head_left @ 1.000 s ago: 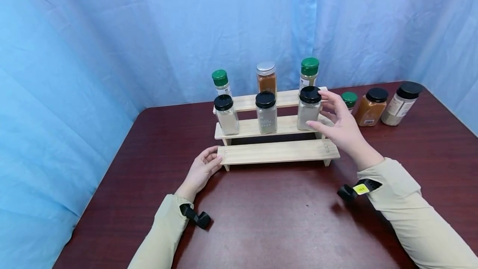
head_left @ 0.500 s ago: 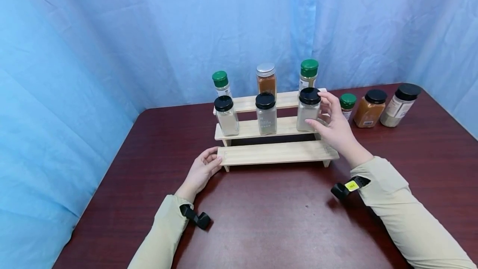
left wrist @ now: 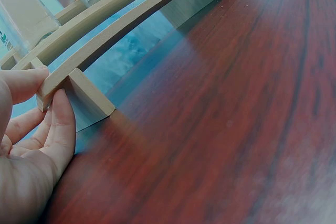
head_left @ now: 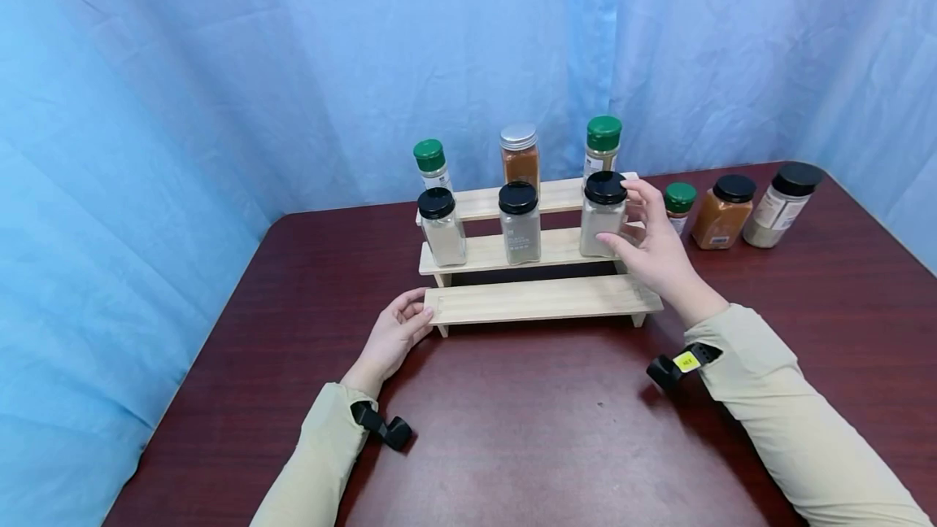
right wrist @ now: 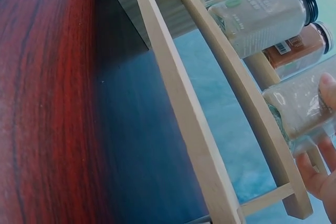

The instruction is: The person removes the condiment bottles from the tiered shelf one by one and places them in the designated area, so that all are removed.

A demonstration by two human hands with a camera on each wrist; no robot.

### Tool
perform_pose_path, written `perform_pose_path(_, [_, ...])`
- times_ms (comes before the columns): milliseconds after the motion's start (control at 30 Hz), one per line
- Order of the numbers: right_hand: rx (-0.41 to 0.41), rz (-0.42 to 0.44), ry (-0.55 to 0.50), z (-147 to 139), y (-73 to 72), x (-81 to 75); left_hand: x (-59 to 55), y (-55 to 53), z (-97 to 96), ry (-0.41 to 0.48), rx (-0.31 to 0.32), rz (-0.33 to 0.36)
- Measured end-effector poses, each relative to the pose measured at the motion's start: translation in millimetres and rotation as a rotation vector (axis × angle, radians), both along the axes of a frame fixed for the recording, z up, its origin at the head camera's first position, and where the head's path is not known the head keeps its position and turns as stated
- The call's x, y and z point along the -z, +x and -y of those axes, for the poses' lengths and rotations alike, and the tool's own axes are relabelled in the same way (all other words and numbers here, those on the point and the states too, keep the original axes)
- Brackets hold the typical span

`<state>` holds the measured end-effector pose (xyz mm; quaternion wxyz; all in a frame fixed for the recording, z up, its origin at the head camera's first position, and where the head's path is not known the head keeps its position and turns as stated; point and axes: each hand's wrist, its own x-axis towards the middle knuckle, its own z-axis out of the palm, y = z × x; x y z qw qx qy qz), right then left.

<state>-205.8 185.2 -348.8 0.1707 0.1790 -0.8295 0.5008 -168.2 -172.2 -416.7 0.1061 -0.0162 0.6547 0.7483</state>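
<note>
A three-tier wooden rack (head_left: 542,301) stands on the table. My left hand (head_left: 388,338) pinches the left end of its lowest shelf, thumb above and fingers below in the left wrist view. On the middle tier, at the right end, is a clear square jar (head_left: 594,226) of pale powder with a black lid. My right hand (head_left: 659,254) holds this jar from the right, its thumb across the front. Two similar black-lidded jars share that tier: a middle jar (head_left: 520,236) and a left jar (head_left: 445,238).
The top tier bears a left green-capped bottle (head_left: 432,161), a silver-lidded jar (head_left: 521,161) and a right green-capped bottle (head_left: 603,141). Right of the rack stand another green-capped bottle (head_left: 679,200), an orange-brown jar (head_left: 722,214) and a tall black-lidded jar (head_left: 782,206). Blue curtains (head_left: 468,47) hang behind.
My right hand has shifted a little left and closed in on the right-hand jar, its thumb now higher on the front. The left hand keeps its place on the shelf end.
</note>
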Motion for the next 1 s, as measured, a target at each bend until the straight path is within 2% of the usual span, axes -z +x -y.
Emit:
perform_pose_path(300, [-0.005,0.013,-0.014,0,1.8,-1.5,0.1,0.4,0.7,-0.003,0.004,-0.004])
perform_pose_path(667, [-0.002,0.038,-0.005,-2,11.0,-4.8,0.0,0.1,0.2,-0.004,-0.006,-0.005])
perform_pose_path(1000, [0.006,-0.043,-0.035,-6,22.3,-1.1,0.1,-0.4,0.5,0.001,-0.003,-0.003])
